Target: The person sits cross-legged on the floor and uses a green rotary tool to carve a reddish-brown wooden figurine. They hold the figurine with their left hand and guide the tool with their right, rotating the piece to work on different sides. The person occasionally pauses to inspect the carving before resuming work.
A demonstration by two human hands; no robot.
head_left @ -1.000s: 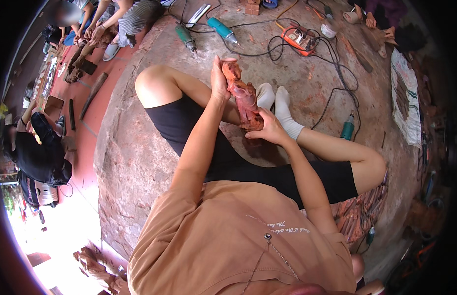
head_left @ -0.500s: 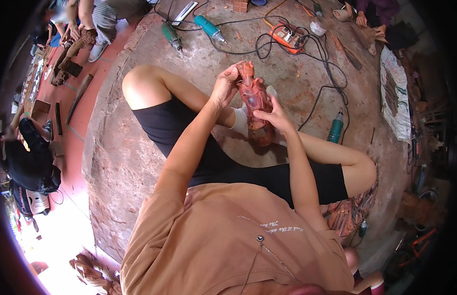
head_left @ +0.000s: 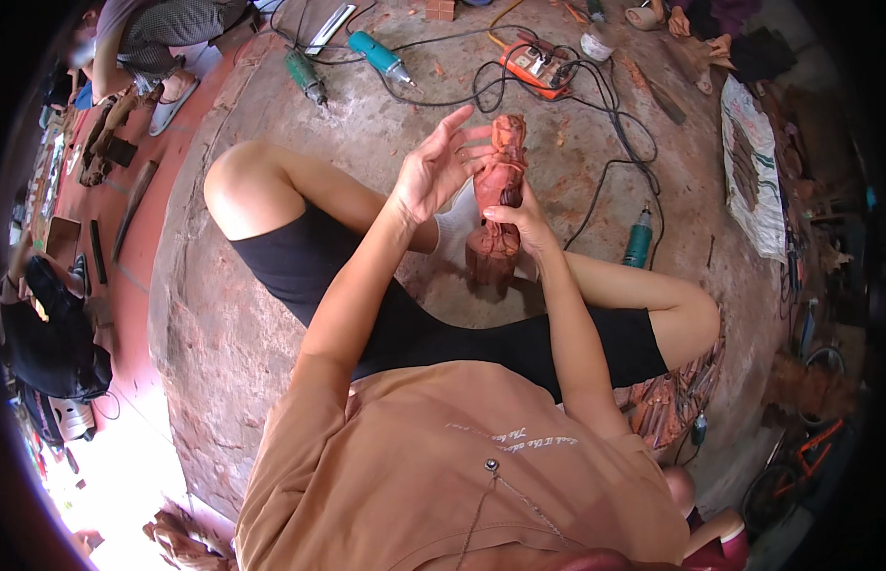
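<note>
Dusty reddish concrete floor (head_left: 271,314) spreads under the seated person, strewn with a teal power tool (head_left: 378,55), an orange power strip (head_left: 536,68) and black cables. Above the crossed legs, the right hand (head_left: 524,221) clasps a reddish carved wooden figure (head_left: 498,190) held upright; the left hand (head_left: 438,171) rests open-fingered against its side, not clenched.

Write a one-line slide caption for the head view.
Seated person steadies a reddish wooden figurine with the right hand, left hand open beside it.
</note>
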